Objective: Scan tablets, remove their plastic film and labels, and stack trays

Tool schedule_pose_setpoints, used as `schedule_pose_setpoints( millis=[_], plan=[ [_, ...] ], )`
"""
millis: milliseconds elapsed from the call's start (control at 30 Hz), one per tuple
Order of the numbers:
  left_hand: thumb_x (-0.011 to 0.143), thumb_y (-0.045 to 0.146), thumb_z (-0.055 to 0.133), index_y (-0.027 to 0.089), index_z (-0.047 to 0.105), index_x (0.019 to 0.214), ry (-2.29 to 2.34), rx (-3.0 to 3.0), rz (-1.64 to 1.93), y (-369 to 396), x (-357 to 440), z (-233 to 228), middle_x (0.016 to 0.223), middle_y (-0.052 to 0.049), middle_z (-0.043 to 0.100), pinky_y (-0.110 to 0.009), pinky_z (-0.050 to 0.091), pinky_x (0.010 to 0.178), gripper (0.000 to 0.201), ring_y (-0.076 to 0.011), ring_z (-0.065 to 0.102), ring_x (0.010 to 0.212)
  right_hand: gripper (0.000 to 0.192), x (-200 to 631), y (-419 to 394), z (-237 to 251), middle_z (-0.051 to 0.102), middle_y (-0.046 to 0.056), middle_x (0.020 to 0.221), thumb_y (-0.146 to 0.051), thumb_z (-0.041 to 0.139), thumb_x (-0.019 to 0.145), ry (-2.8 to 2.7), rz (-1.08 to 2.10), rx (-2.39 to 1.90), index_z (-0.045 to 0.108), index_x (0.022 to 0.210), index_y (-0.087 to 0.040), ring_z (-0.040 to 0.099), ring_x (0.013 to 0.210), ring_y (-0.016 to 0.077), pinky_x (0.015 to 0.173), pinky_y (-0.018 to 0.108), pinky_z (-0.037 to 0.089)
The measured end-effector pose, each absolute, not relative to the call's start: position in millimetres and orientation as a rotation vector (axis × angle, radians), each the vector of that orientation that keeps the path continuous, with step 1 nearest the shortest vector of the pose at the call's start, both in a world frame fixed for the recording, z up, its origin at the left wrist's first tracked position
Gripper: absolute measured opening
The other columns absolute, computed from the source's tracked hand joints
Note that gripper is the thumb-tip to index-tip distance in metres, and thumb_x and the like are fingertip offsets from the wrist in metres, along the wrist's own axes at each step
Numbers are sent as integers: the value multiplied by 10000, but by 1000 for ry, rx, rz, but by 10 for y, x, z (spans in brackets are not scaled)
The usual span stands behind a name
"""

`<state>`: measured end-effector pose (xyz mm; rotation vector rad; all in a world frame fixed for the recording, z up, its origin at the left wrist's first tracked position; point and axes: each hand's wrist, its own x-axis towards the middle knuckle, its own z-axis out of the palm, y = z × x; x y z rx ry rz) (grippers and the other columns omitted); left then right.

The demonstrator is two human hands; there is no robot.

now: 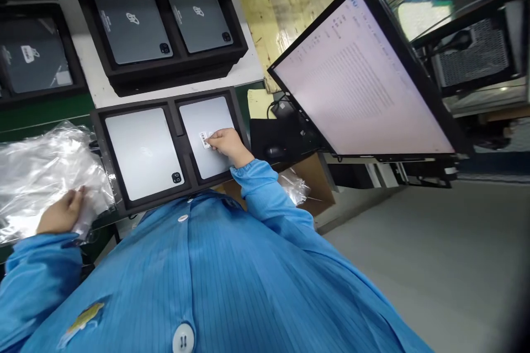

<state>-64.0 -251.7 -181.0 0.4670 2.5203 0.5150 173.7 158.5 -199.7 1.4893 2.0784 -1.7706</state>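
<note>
My right hand (227,144) is over the silver tablet (211,116) in the right slot of a black foam tray (179,161). Thumb and fingertips pinch the edge of a small white barcode label (204,139) that lies against the tablet's back. A second silver tablet (141,149), its camera bump at the lower right corner, fills the left slot. Off to the left, my left hand (62,212) has its fingers closed on the near edge of a heap of clear plastic bags (45,171).
Behind stands a stack of black trays (165,78) with two dark tablets. Another tray (77,80) with a dark bagged tablet is at far left. A tilted monitor (364,83), a mouse (275,151) and a cardboard box (317,185) with plastic are on the right.
</note>
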Motion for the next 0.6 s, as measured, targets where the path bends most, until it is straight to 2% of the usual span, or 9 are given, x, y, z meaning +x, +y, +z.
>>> schedule_pose_setpoints(
  millis=[67,167,233,300,333,400,467,600],
  plan=[
    [867,782,407,237,648,815,2674,337,347,-2380,-639,-1786,729,-100,634,-651,527,923,598,-461,705,985,256,1846,1602,-1967,553,-32,495,-293,741,761,2117,-1776,1502,610,572,-181,410,446,84,472,233,303],
    [964,608,447,210,669,945,2801,695,722,-1669,-295,-1629,968,-116,728,-544,552,953,456,-357,708,1017,301,2129,1663,-1889,567,-20,506,-379,757,750,2201,-1737,1555,610,573,-185,440,471,96,485,236,329],
    [937,619,499,214,711,924,2337,1222,800,-936,115,-1584,965,-137,737,-524,567,904,457,-356,700,968,334,2356,1727,-1823,577,-13,512,-446,765,734,2238,-1703,1616,617,582,-189,455,483,106,491,243,340],
    [935,534,631,194,744,999,1811,1448,722,-180,540,-1637,1072,-154,740,-492,533,1038,364,-337,681,1102,382,2573,1803,-1750,585,-6,513,-512,781,712,2266,-1661,1677,618,579,-192,461,490,112,494,249,345],
    [905,508,719,189,751,1002,1738,1474,726,155,720,-1691,1119,-152,736,-456,507,1097,335,-320,662,1172,410,2669,1844,-1712,588,-2,513,-543,791,699,2274,-1639,1700,617,576,-193,459,490,112,494,251,345],
    [910,468,770,159,744,1069,1681,1494,740,673,973,-1813,1239,-161,706,-465,446,1178,349,-304,614,1277,454,2826,1927,-1636,591,2,512,-597,805,678,2271,-1609,1737,617,577,-196,446,481,110,483,252,339],
    [958,467,741,145,723,1131,1676,1506,759,979,1081,-1916,1312,-153,673,-515,426,1195,366,-293,590,1309,469,2934,2011,-1568,598,3,516,-622,805,672,2249,-1613,1773,622,593,-199,436,468,108,469,251,333],
    [999,474,699,147,716,1112,1652,1547,775,1204,1064,-2003,1259,-127,681,-541,446,1169,346,-278,605,1268,395,2977,2175,-1497,604,-5,519,-543,795,708,2216,-1637,1833,633,606,-197,438,451,107,456,248,325]
  ],
)
